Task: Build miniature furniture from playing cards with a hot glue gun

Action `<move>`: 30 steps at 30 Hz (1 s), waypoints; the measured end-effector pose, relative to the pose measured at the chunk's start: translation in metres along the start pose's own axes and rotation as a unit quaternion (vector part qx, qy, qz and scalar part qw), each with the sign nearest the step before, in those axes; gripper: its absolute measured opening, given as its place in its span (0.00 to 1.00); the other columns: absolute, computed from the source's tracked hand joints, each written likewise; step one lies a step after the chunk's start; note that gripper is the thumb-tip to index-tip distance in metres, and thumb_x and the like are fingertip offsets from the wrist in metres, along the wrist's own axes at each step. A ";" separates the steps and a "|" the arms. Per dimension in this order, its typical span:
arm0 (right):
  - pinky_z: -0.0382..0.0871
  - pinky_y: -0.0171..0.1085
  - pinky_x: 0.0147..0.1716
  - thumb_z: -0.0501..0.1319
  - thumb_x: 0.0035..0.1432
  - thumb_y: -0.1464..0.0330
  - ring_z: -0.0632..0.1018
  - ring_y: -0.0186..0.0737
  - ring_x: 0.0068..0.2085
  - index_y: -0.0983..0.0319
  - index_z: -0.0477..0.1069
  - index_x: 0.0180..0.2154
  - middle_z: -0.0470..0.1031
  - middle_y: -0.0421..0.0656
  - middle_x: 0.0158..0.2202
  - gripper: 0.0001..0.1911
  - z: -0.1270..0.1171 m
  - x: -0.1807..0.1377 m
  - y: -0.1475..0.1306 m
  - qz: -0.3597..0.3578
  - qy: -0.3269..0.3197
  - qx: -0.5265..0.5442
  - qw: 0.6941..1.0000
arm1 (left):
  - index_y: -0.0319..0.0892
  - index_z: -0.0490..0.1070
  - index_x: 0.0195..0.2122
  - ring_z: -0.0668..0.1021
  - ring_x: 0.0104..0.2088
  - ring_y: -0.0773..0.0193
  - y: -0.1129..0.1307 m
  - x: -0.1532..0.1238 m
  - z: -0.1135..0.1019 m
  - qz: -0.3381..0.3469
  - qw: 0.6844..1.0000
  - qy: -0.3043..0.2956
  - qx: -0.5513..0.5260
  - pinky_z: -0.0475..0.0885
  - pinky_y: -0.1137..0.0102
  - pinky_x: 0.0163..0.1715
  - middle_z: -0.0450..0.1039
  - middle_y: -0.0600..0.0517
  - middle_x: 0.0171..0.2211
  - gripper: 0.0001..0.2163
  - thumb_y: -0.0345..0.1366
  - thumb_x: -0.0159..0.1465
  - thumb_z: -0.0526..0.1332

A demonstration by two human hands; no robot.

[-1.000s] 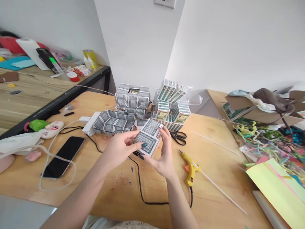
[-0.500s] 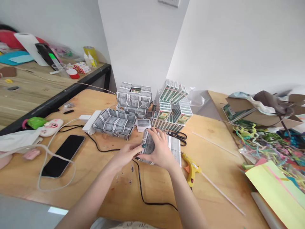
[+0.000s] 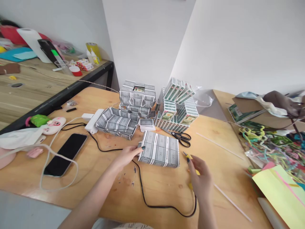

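Observation:
A flat box built of grey-patterned playing cards point(image 3: 160, 149) lies on the wooden table in front of me. My left hand point(image 3: 130, 155) pinches its left edge, thumb on top and the other fingers partly hidden. To the right of the box, my right hand point(image 3: 201, 171) is closed around a yellow hot glue gun point(image 3: 190, 156), whose nozzle points up and left toward the box. Most of the glue gun is covered by my fingers. Behind the box are a small stack of cards point(image 3: 147, 123) and black-handled scissors point(image 3: 182, 138).
An open card tray point(image 3: 118, 122) and a larger card-built box point(image 3: 137, 95) stand behind, beside stacked card packs point(image 3: 177, 108). A black cord point(image 3: 157, 206) runs along the front. A phone point(image 3: 65, 156) lies left; glue sticks point(image 3: 232, 202) and coloured paper point(image 3: 281, 190) lie right.
My right hand has left the card box, moved right and taken hold of the glue gun. My left hand stays at the box's left edge. The view has shifted slightly.

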State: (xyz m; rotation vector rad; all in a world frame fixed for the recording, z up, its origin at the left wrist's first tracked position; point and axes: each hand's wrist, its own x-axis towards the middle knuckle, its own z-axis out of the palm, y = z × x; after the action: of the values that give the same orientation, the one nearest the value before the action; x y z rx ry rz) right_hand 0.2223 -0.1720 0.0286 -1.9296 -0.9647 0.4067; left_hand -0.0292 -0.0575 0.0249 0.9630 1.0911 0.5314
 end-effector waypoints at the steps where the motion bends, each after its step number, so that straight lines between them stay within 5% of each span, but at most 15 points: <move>1: 0.74 0.42 0.33 0.59 0.50 0.51 0.78 0.46 0.35 0.64 0.71 0.41 0.77 0.51 0.36 0.25 -0.009 -0.002 0.010 0.031 0.008 -0.003 0.999 | 0.39 0.74 0.30 0.76 0.38 0.57 0.000 0.001 -0.001 -0.001 1.000 -0.007 -0.003 0.68 0.67 0.40 0.77 0.49 0.31 0.13 0.45 0.53 0.62; 6: 0.72 0.40 0.25 0.63 0.43 0.49 0.78 0.49 0.34 0.62 0.73 0.38 0.77 0.49 0.36 0.26 -0.029 -0.004 0.024 0.091 0.021 -0.075 0.993 | 0.38 0.75 0.32 0.77 0.38 0.58 0.001 0.003 -0.003 -0.018 0.999 -0.025 -0.023 0.69 0.67 0.40 0.77 0.49 0.31 0.14 0.44 0.52 0.64; 10: 0.67 0.39 0.22 0.60 0.47 0.50 0.76 0.45 0.25 0.60 0.73 0.27 0.76 0.45 0.25 0.20 -0.031 -0.006 0.010 0.098 0.037 -0.189 0.976 | 0.37 0.76 0.34 0.77 0.38 0.57 0.000 0.004 -0.005 -0.026 0.999 -0.016 -0.035 0.69 0.65 0.41 0.77 0.47 0.32 0.15 0.44 0.51 0.65; 12: 0.68 0.39 0.23 0.59 0.50 0.51 0.75 0.44 0.25 0.60 0.72 0.26 0.76 0.44 0.23 0.18 -0.023 -0.008 0.000 0.054 0.004 -0.150 0.987 | 0.37 0.75 0.34 0.77 0.38 0.57 0.000 0.004 -0.006 -0.031 0.999 -0.014 -0.037 0.69 0.65 0.42 0.77 0.47 0.32 0.16 0.45 0.50 0.66; 15: 0.72 0.43 0.34 0.58 0.54 0.56 0.77 0.44 0.32 0.60 0.73 0.30 0.76 0.45 0.29 0.14 0.007 -0.009 -0.021 -0.117 -0.082 -0.068 0.987 | 0.37 0.75 0.33 0.77 0.37 0.58 -0.001 0.004 -0.006 -0.034 0.998 -0.017 -0.043 0.69 0.65 0.41 0.77 0.47 0.32 0.16 0.45 0.49 0.67; 17: 0.70 0.48 0.44 0.59 0.54 0.60 0.76 0.47 0.43 0.58 0.74 0.38 0.76 0.48 0.39 0.12 0.036 -0.007 -0.038 -0.244 -0.147 -0.049 0.957 | 0.37 0.75 0.32 0.77 0.36 0.59 -0.002 0.004 -0.006 -0.032 0.998 -0.016 -0.052 0.69 0.66 0.41 0.77 0.48 0.31 0.16 0.45 0.48 0.67; 20: 0.60 0.55 0.55 0.63 0.50 0.59 0.61 0.53 0.60 0.57 0.67 0.51 0.67 0.48 0.55 0.26 0.079 0.000 -0.060 -0.357 -0.258 -0.062 0.896 | 0.38 0.74 0.32 0.77 0.36 0.59 -0.005 0.004 -0.004 -0.023 0.998 -0.002 -0.066 0.69 0.66 0.38 0.77 0.48 0.32 0.15 0.44 0.48 0.67; 24: 0.48 0.58 0.60 0.63 0.50 0.58 0.60 0.52 0.61 0.58 0.67 0.52 0.66 0.47 0.56 0.28 0.112 0.008 -0.070 -0.388 -0.304 -0.087 0.866 | 0.39 0.74 0.39 0.76 0.38 0.59 -0.008 0.000 -0.002 -0.001 0.998 0.033 -0.053 0.68 0.67 0.37 0.76 0.48 0.35 0.17 0.46 0.53 0.64; 30: 0.48 0.56 0.60 0.63 0.50 0.58 0.61 0.50 0.60 0.57 0.64 0.53 0.66 0.45 0.56 0.29 0.112 0.011 -0.068 -0.390 -0.306 -0.083 0.865 | 0.39 0.74 0.40 0.75 0.41 0.57 -0.011 -0.001 -0.005 0.014 0.999 0.028 -0.012 0.68 0.65 0.40 0.76 0.47 0.37 0.19 0.49 0.57 0.59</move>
State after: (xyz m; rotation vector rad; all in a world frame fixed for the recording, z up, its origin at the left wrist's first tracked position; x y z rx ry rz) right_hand 0.1297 -0.0793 0.0274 -1.3756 -2.1413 0.4626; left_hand -0.0349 -0.0617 0.0156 0.9488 1.1208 0.5961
